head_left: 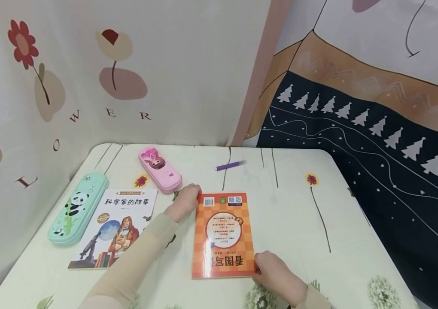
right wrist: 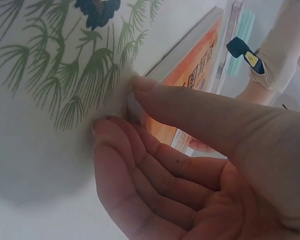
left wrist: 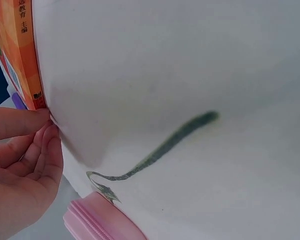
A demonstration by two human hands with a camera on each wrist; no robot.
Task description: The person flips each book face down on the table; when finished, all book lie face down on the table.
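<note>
An orange checkered book (head_left: 224, 236) lies on the table, its cover lettering upside down in the head view. My left hand (head_left: 187, 198) pinches its far left corner between thumb and fingers; the left wrist view shows the fingertips at the end of the orange spine (left wrist: 27, 65). At the near right corner, my right hand (head_left: 277, 274) grips the book, thumb on the edge and fingers curled beside it. In the right wrist view the right hand (right wrist: 190, 165) partly hides that corner.
Left of the orange book lie a white storybook (head_left: 126, 214) and a mint panda pencil case (head_left: 77, 210). A pink pencil case (head_left: 165, 174) sits just beyond my left hand. Farther back is a purple pen (head_left: 229, 165). Curtains stand behind the table (head_left: 288, 223).
</note>
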